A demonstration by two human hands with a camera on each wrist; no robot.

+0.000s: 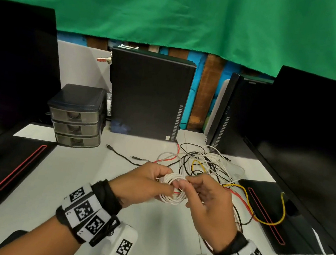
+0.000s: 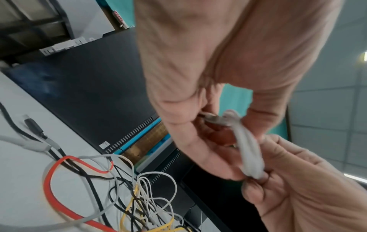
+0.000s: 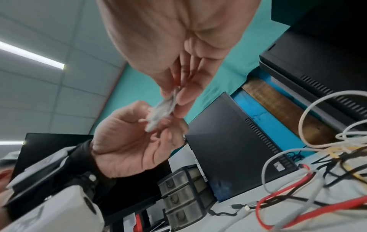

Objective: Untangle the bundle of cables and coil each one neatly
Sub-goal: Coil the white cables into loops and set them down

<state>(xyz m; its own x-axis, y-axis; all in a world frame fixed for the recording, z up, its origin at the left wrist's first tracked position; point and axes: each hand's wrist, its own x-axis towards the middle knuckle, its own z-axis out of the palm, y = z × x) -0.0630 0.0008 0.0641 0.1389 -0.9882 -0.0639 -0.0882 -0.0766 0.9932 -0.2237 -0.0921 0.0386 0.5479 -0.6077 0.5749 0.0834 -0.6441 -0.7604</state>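
Observation:
A white cable wound into a small coil (image 1: 174,188) hangs above the white desk between both hands. My left hand (image 1: 148,184) grips the coil's left side, with its metal plug end near the thumb in the left wrist view (image 2: 211,117). My right hand (image 1: 202,191) pinches the coil's right side with thumb and fingers; the coil (image 3: 161,110) shows edge-on in the right wrist view. Behind the hands lies the tangled bundle (image 1: 204,164) of white, black, red and yellow cables. A red cable (image 2: 59,200) and a yellow cable (image 1: 265,219) loop out of it.
A black computer tower (image 1: 148,96) stands at the back centre, a second tower (image 1: 232,117) to its right. A small grey drawer unit (image 1: 76,117) sits at the back left. Black monitors with red-striped bases (image 1: 13,171) flank both sides. A loose black cable (image 1: 121,155) lies left of the bundle.

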